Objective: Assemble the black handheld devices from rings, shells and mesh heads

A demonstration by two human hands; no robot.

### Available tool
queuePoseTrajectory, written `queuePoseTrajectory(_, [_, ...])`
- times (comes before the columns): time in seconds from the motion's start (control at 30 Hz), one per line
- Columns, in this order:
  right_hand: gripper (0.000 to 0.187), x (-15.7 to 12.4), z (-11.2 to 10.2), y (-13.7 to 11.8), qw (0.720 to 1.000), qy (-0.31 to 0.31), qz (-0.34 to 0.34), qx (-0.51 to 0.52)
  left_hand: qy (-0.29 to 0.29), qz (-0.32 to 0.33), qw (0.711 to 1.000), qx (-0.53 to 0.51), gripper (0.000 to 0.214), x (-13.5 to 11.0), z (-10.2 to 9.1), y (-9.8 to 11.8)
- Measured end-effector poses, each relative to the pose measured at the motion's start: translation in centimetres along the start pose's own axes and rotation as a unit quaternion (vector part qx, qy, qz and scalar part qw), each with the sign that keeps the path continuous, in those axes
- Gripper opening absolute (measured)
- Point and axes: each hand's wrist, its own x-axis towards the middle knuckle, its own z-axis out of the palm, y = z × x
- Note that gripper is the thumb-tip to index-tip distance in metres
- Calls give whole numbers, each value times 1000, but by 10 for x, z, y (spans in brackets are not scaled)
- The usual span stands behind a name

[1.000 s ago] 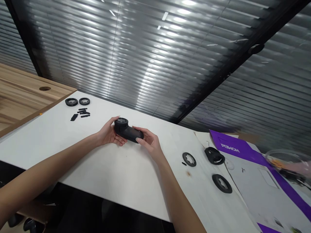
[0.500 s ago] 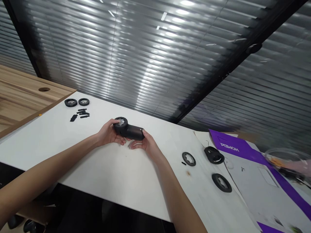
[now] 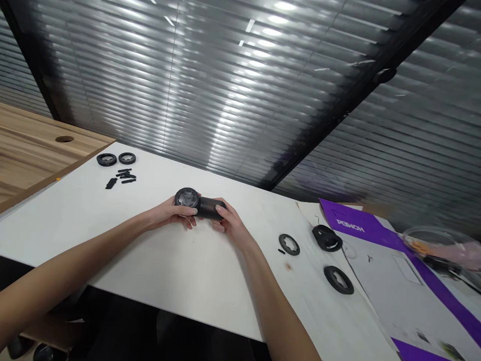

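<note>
A black fabric shaver [image 3: 209, 208] with a round, perforated metal head is held above the white table, its head to the left and facing up. My left hand [image 3: 169, 212] grips it at the head end, thumb lying along the near side below the mesh and fingers underneath. Around the handle's right end my right hand [image 3: 233, 223] is closed, thumb on top and fingers below. The parts of the fingers beneath the shaver are hidden.
Two black rings [image 3: 127, 158] and several small black pieces [image 3: 126, 175] lie at the far left. On the right are a thin black ring [image 3: 289, 244], a black hollow part [image 3: 326, 238], a thicker ring [image 3: 338, 280], a purple-and-white box [image 3: 379, 260] and a clear container [image 3: 443, 243].
My left thumb has moved off the mesh down to the shaver's near side, so the whole head shows. The right thumb has shifted left along the handle.
</note>
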Motion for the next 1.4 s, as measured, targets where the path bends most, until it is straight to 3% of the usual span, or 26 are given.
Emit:
queuePoseTrajectory(0.23, [46, -3, -3, 2, 1000, 22, 2, -16, 3, 11, 1000, -2, 69, -1, 4, -1])
queuePoseTrajectory(1.1, [43, -5, 3, 7, 993, 55, -40, -95, 25, 49, 995, 78, 53, 0, 4, -6])
queuePoseTrajectory(1.4, [44, -5, 10, 5, 986, 86, -49, -136, 26, 50, 990, 127, 73, -2, -6, -9])
